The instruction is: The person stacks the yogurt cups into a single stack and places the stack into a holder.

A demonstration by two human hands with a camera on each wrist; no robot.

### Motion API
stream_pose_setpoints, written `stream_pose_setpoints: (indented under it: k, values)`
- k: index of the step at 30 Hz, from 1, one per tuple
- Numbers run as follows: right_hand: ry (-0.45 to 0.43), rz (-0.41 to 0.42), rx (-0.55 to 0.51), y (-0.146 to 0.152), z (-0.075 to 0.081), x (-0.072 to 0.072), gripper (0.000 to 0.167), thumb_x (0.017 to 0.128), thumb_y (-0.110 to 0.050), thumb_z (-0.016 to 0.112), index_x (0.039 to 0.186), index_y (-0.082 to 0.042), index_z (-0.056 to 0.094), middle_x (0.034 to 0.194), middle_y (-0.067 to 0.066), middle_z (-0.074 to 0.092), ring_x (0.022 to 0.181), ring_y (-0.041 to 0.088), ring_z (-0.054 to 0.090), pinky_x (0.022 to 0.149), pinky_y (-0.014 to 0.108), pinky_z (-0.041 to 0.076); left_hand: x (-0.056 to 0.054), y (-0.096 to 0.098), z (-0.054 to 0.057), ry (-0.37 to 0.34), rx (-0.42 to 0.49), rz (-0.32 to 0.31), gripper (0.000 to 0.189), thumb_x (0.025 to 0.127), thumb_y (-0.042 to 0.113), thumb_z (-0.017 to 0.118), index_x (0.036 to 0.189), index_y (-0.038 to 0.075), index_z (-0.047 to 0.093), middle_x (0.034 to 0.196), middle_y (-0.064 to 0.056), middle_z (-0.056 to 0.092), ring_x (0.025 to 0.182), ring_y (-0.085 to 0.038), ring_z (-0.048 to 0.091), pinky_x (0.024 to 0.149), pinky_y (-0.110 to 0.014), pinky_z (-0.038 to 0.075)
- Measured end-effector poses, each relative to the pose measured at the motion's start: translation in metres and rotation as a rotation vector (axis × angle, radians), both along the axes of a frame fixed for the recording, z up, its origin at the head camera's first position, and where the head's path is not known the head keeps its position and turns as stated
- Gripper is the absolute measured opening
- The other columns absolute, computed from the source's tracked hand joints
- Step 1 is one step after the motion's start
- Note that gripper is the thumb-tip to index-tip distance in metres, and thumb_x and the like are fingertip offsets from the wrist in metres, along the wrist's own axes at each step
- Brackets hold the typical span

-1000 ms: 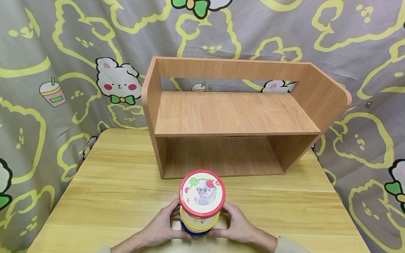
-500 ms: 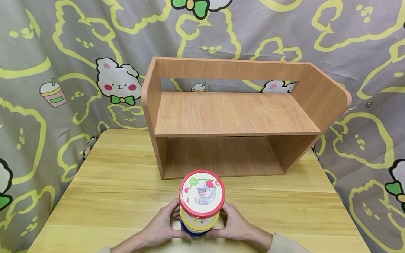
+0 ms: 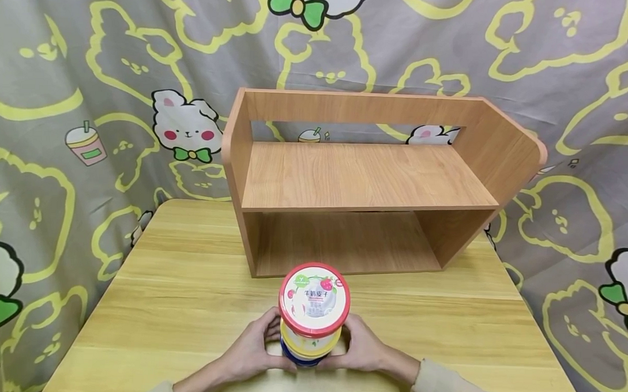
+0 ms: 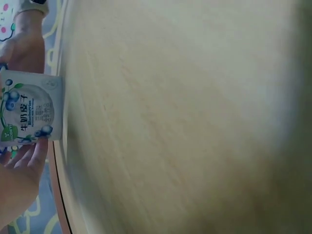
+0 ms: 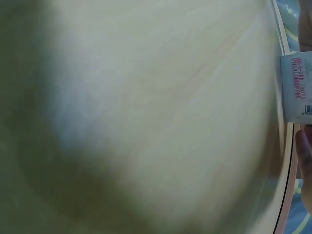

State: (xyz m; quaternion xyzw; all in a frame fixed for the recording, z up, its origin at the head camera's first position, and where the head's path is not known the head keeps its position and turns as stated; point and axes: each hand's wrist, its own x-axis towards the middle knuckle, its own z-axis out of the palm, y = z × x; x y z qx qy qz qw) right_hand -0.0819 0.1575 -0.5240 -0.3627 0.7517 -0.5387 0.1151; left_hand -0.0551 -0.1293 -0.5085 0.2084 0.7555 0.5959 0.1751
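A stack of three round dessert tubs stands on the table (image 3: 185,307) near its front. On top is the red-lidded tub (image 3: 314,300) with strawberry pictures; beneath come the yellow-rimmed tub (image 3: 310,347) and the blue-rimmed tub (image 3: 302,361). From the left, my left hand (image 3: 251,346) grips the lowest tub, thumb in front and fingers behind. My right hand (image 3: 367,349) holds it likewise from the right. The left wrist view shows the bottom tub's blueberry label (image 4: 31,107) between both hands; the right wrist view shows its side with pink print (image 5: 298,80).
A two-tier wooden shelf (image 3: 366,175) stands at the back of the table, behind the stack. Its left side panel (image 3: 236,153) and right side panel (image 3: 497,150) rise above the upper board. A patterned curtain (image 3: 127,51) hangs behind and around.
The right sleeve has shifted slightly left. The hands keep their hold, and the tub stack stays in place.
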Motion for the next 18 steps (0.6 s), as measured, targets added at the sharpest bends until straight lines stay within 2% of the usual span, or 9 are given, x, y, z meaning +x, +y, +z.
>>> stream_pose_setpoints:
  k: [4,8,13,16,18]
  values:
    - [-0.013,0.0,-0.004,0.001,0.001,0.0,0.084,0.08,-0.027,0.094,0.15,-0.023,0.048,0.149,-0.001,0.062,0.14,0.014,0.057,0.123,0.027,0.042,0.001,-0.004,-0.003,0.026,-0.023,0.005,0.091,0.077,0.024,0.096,0.151,0.009,0.046,0.144,-0.014,0.065,0.127,-0.009,0.066,0.112,-0.024,0.055]
    - [-0.013,-0.002,-0.007,0.002,0.001,0.0,0.084,0.08,-0.027,0.094,0.15,-0.023,0.048,0.15,0.0,0.062,0.141,0.014,0.057,0.123,0.027,0.042,0.001,-0.013,-0.004,0.033,-0.019,0.042,0.091,0.076,0.024,0.096,0.152,0.01,0.047,0.142,-0.011,0.066,0.124,-0.006,0.065,0.11,-0.025,0.057]
    - [-0.022,0.001,-0.004,0.002,0.0,-0.001,0.084,0.081,-0.026,0.094,0.15,-0.023,0.048,0.149,0.0,0.062,0.14,0.014,0.057,0.123,0.027,0.041,-0.002,-0.03,-0.006,0.115,0.025,0.084,0.084,0.08,0.018,0.092,0.15,0.002,0.048,0.141,-0.019,0.066,0.125,-0.017,0.069,0.108,-0.029,0.059]
    - [-0.019,0.0,0.001,0.003,0.0,-0.002,0.084,0.081,-0.027,0.094,0.15,-0.023,0.048,0.149,0.0,0.062,0.14,0.014,0.057,0.123,0.027,0.041,-0.005,-0.039,-0.006,0.157,0.044,0.119,0.08,0.083,0.015,0.089,0.148,-0.004,0.048,0.141,-0.025,0.065,0.125,-0.023,0.07,0.108,-0.027,0.058]
    - [-0.01,0.0,0.005,0.003,0.0,-0.002,0.084,0.08,-0.027,0.094,0.15,-0.023,0.048,0.149,0.0,0.062,0.14,0.014,0.057,0.124,0.027,0.041,-0.008,-0.044,-0.006,0.176,0.048,0.156,0.079,0.083,0.014,0.088,0.147,-0.007,0.048,0.14,-0.027,0.065,0.124,-0.024,0.07,0.108,-0.025,0.058]
